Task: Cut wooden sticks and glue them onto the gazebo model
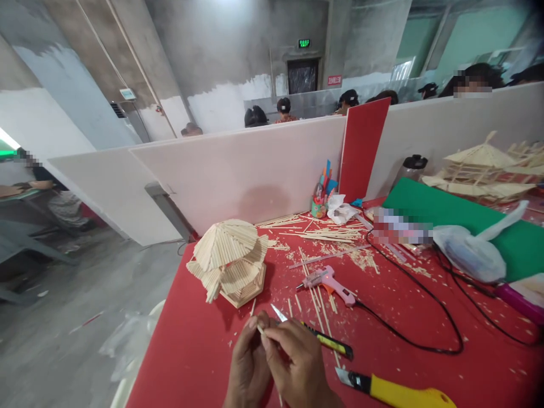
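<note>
My left hand [246, 365] is closed in a pinch on a thin wooden stick [260, 330] near the front edge of the red table [191, 345]. Close beside it, my right hand [297, 365] grips a yellow-and-black utility knife [314, 333] whose blade tip lies close to the stick. A small pagoda model made of sticks [229, 260] stands just beyond my hands, to the left. A pink glue gun [329, 283] lies to the right of the model, its black cord trailing off to the right.
A second yellow cutter [399, 391] lies at the front right. Loose sticks [327, 232] and shavings litter the table. A pen cup [321, 201], a red board [361, 150], a green sheet [459, 212], a plastic bag [471, 249] and another stick model [484, 167] stand behind. White partitions [255, 170] enclose the table; people sit beyond.
</note>
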`<control>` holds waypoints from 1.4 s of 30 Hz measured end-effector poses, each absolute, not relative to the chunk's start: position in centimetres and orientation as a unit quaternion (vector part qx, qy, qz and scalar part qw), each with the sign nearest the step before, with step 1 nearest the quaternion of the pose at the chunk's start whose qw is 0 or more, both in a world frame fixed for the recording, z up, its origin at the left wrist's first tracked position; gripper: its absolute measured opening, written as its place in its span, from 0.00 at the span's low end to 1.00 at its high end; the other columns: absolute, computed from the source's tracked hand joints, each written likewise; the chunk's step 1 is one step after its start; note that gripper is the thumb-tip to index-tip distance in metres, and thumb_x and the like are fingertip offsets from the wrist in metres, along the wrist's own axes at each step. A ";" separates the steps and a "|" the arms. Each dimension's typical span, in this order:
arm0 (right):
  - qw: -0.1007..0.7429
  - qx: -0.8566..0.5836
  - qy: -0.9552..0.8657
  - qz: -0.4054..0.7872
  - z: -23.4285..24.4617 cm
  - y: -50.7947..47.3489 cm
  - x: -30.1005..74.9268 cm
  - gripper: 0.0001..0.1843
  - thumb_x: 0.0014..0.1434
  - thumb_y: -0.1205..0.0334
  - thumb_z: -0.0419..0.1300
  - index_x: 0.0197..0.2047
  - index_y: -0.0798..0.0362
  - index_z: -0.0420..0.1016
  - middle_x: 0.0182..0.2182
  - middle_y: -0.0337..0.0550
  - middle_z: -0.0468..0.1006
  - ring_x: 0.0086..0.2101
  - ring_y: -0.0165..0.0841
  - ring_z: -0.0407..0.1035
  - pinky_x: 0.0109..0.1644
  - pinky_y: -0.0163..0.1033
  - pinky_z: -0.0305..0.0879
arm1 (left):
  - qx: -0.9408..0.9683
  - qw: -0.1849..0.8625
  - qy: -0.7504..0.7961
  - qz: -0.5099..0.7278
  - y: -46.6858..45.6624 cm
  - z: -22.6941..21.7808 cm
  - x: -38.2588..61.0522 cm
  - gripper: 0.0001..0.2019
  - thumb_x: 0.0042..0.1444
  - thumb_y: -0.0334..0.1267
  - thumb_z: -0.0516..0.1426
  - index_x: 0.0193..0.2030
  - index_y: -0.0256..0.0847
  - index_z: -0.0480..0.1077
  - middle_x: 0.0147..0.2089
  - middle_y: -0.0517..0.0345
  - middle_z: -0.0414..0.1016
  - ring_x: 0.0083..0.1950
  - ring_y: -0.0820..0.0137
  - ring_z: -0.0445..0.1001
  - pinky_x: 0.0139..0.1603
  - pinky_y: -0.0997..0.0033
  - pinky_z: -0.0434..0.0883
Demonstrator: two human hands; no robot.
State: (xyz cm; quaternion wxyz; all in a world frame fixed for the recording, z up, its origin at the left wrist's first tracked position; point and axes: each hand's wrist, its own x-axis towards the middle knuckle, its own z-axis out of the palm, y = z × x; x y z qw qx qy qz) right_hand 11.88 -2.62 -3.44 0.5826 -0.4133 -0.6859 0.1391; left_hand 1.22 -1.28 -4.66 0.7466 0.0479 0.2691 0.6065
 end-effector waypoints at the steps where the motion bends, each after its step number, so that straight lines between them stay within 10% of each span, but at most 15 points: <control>1: 0.582 -0.416 -0.685 0.138 -3.5 -2.6 12.1 0.07 0.63 0.70 0.57 0.41 0.50 0.73 0.29 0.39 0.78 0.30 0.32 0.70 0.36 0.36 0.64 | 0.037 0.748 0.265 0.608 -1.3 -4.8 1.3 0.06 0.51 0.30 0.63 0.26 0.37 0.72 0.26 0.61 0.71 0.30 0.74 0.73 0.42 0.73 0.73; 18: 0.550 -0.446 -0.706 0.018 -3.6 -1.8 11.7 0.09 0.66 0.67 0.54 0.39 0.51 0.75 0.28 0.41 0.77 0.30 0.33 0.71 0.35 0.38 0.65 | 0.053 0.688 0.319 0.650 -1.0 -4.9 2.1 0.14 0.34 0.34 0.73 0.27 0.39 0.76 0.28 0.63 0.76 0.31 0.74 0.75 0.37 0.76 0.73; 42: 0.470 -0.487 -0.735 0.033 -2.0 -3.6 13.2 0.12 0.66 0.65 0.53 0.41 0.51 0.79 0.33 0.44 0.79 0.35 0.33 0.73 0.41 0.36 0.67 | 0.195 0.606 0.383 0.669 -0.7 -1.9 2.6 0.16 0.38 0.42 0.72 0.31 0.39 0.74 0.24 0.62 0.73 0.21 0.79 0.65 0.23 0.79 0.63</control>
